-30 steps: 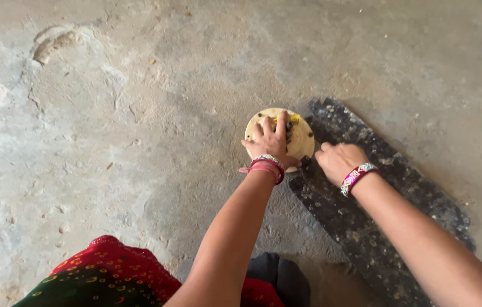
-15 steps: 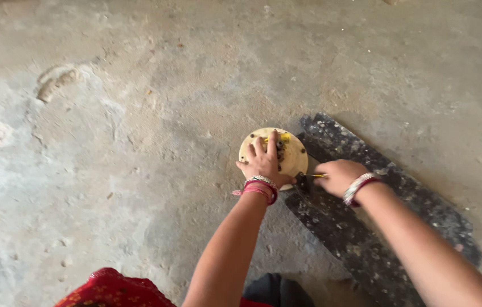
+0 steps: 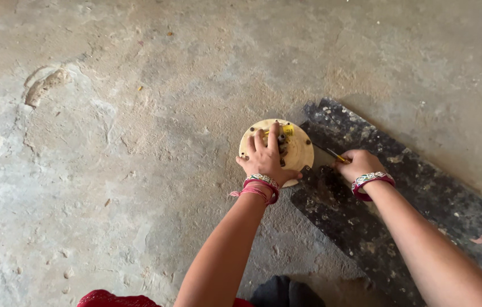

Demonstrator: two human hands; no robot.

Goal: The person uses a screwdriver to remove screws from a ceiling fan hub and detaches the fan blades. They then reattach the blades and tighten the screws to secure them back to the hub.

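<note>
The fingers (image 3: 265,149) of the left hand (image 3: 266,162) lay spread apart and pressed flat on a round, pale disc (image 3: 302,149) that sat on the concrete floor (image 3: 138,170), its right edge just touching a dark, speckled slab (image 3: 400,204). Small fittings and something yellow showed at the disc's middle, partly under the fingertips, and I could not tell what they were. Below the knuckles sat a red and patterned bangle (image 3: 261,187). To the right, the right hand (image 3: 360,166) was curled shut around a thin yellow-handled tool (image 3: 337,156) (a pencil or small driver, too slim to say), its tip pointing at the disc's right rim. That wrist wore a matching bangle (image 3: 371,181) and rested over the slab.

As for progress, I judged the work to be mid-way: the disc was held steady and the tool brought to its edge, yet no finished mark or fixed part was plain to see, so the working of the rim itself looked to be what remained.

Against half a second earlier, the left hand sat in much the same hold on the disc, while the right hand had edged closer to it, with the tool now clearly showing between them. The red cloth at the bottom had nearly slipped out of view.
</note>
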